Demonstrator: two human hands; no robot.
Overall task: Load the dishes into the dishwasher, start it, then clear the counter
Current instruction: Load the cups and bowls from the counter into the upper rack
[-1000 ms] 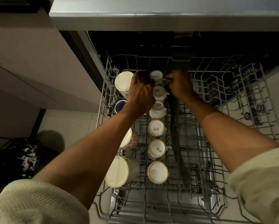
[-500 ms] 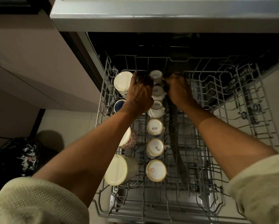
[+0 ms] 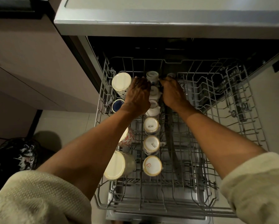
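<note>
Left hand (image 3: 138, 96), right hand (image 3: 171, 92): fingers hidden among cups, grip unclear. Ten cups upturned in rack (image 3: 229, 143); bag (image 3: 14, 156) at 8 o'clock.

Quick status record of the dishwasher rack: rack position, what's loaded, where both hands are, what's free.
rack: upper wire rack pulled out of the dishwasher
centre row: six upturned cups in a line, nearest is the cup with the red mark, farthest the back cup
left column: tall white tumbler, blue-bottomed cup, floral mug, large cream mug
left hand: over the far cups, beside the back cup; grip unclear
right hand: at the back cup's right side; fingers hidden
free space: right half of the rack holds no dishes
</note>
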